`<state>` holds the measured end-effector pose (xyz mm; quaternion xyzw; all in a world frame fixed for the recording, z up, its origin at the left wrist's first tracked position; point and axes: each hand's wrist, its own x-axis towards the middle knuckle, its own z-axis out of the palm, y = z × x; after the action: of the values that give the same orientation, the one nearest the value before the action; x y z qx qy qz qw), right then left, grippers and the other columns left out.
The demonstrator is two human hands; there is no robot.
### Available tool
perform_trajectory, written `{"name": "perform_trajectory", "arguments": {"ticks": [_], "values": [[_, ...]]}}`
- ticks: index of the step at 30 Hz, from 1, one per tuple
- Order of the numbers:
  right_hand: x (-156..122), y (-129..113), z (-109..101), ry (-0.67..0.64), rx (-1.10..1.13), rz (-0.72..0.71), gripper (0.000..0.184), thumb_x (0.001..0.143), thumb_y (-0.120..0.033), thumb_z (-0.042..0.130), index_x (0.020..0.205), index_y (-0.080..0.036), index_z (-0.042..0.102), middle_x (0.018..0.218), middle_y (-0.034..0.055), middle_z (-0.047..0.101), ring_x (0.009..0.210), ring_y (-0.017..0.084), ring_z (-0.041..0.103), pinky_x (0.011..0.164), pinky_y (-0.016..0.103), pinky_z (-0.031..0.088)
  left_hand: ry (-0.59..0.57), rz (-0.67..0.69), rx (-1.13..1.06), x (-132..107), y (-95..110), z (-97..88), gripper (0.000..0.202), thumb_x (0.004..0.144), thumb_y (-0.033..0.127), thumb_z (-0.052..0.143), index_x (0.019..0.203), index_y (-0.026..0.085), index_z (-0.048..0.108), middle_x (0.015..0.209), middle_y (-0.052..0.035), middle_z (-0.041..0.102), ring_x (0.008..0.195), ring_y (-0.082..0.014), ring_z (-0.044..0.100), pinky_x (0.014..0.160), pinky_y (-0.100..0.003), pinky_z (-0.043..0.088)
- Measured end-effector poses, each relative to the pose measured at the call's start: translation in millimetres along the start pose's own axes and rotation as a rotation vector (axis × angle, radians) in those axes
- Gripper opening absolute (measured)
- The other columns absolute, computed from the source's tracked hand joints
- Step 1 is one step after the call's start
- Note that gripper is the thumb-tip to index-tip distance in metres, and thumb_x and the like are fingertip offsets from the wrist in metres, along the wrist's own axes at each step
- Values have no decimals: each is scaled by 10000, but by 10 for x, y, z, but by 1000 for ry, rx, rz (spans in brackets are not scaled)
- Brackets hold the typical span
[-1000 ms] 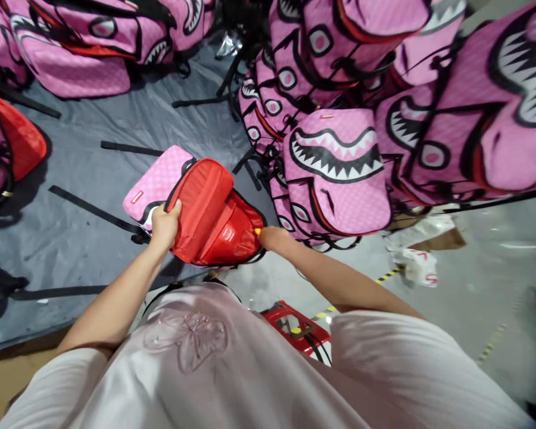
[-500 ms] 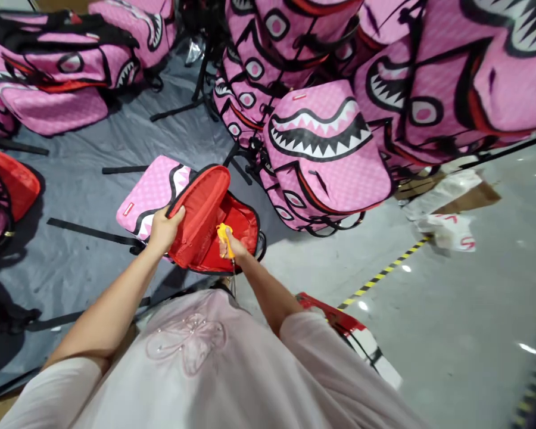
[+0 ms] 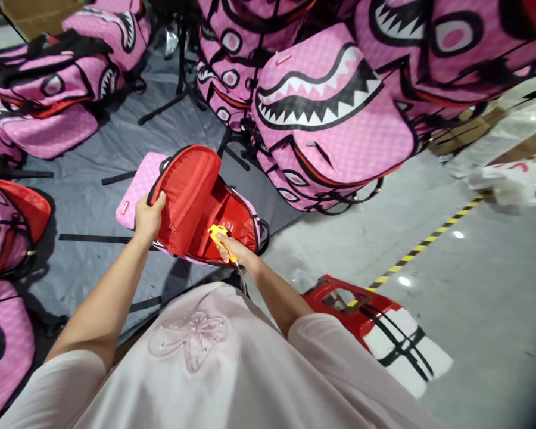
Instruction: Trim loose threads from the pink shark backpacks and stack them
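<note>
A pink backpack (image 3: pixel 136 190) with a red lining lies open on the grey floor sheet (image 3: pixel 93 143) in front of me. My left hand (image 3: pixel 148 215) grips the edge of its raised red flap (image 3: pixel 187 190). My right hand (image 3: pixel 234 250) is closed on a small yellow tool (image 3: pixel 218 233) at the near rim of the red opening; a thin metal part hangs below the hand. The tool's tip is hidden behind my fingers.
A tall heap of pink shark-mouth backpacks (image 3: pixel 335 113) fills the right and back. More such backpacks (image 3: pixel 40 101) lie at the left, one with its red lining open (image 3: pixel 22 208). A red, white and black item (image 3: pixel 384 333) lies on the concrete by yellow-black floor tape (image 3: pixel 429 244).
My right hand came from the bag's right edge into the red opening with the yellow tool. The flap in my left hand has swung more upright. The view shifted down.
</note>
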<state>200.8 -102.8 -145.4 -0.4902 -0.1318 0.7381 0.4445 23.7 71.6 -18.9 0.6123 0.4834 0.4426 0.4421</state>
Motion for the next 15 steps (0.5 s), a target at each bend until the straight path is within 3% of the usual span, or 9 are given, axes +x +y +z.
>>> {"name": "perform_trajectory", "arguments": {"ticks": [4,6,9,12,15], "values": [[-62,-10,27,4,-116,16,462,992,-556,456,676,-224,396,426,-92,339,339,66,307,350,185,333,-3,9,4,7,19,-22,366,686,513,681,721,161,586,655,43,470,573,-84,404,577,-212,393],[-133,-129,27,3,-244,34,461,981,-558,482,672,-230,386,428,-92,337,340,72,314,357,199,343,-1,0,41,-15,61,-22,363,679,508,676,678,171,538,624,52,420,553,-76,353,534,-209,337],[-265,-563,-6,130,-659,77,421,962,-522,544,694,-213,445,446,-68,401,367,92,402,412,219,382,-36,1,98,-70,130,-17,367,679,502,665,649,184,484,600,56,369,546,-75,302,504,-214,269],[-396,-1164,-53,329,-1291,167,393,927,-513,600,779,-149,583,484,-6,502,478,145,558,524,240,442,-79,16,116,-128,171,-28,374,683,502,654,638,192,449,596,53,349,555,-79,288,500,-216,241],[-577,-1593,-71,308,-1713,452,411,892,-509,630,827,-104,653,519,48,555,564,205,625,599,290,487,-69,-9,111,-173,174,-67,379,672,504,645,634,199,423,596,53,336,556,-80,275,495,-218,227]]}}
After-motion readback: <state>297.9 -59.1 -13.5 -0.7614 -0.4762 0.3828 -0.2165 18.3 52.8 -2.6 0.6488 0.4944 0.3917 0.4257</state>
